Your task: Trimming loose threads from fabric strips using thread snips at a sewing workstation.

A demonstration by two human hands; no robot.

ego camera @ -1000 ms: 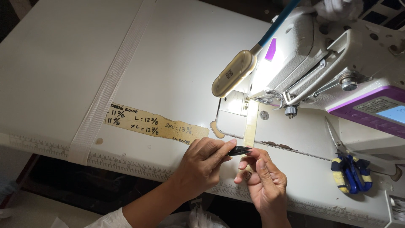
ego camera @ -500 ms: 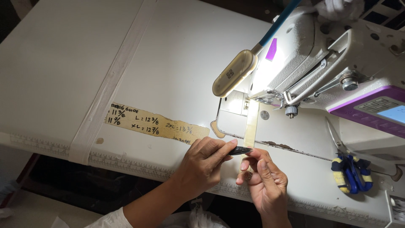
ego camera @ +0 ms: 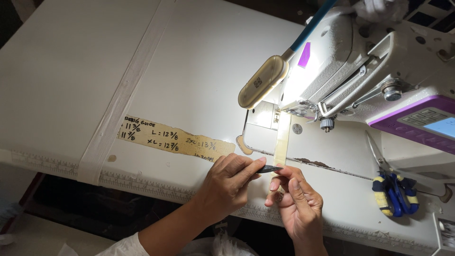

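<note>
Change: almost nothing has moved since the earlier frame; both hands sit in the same spot at the near edge of the desk (ego camera: 71, 61).
Left hand: the left hand (ego camera: 227, 182) has its grip pressed together, pinching a small dark piece (ego camera: 270, 169) between thumb and fingers.
Right hand: the right hand (ego camera: 296, 201) has its fingers bent, and their tips touch the other end of the dark piece; the grip looks pinched on it too.
Dark piece: it is thin and pointed, held between the two hands, just above the low end of a pale strip (ego camera: 282, 137).
Strip: it runs from under the sewing machine (ego camera: 360, 61) straight toward the hands.
Lamp: a small lamp (ego camera: 263, 83) on a blue arm shines on the plate by the needle.
Label: a tan tape label (ego camera: 175, 140) with handwriting is stuck on the desk, left of the hands.
Scissors: scissors (ego camera: 391, 189) with blue and yellow handles lie well apart on the right.
</note>
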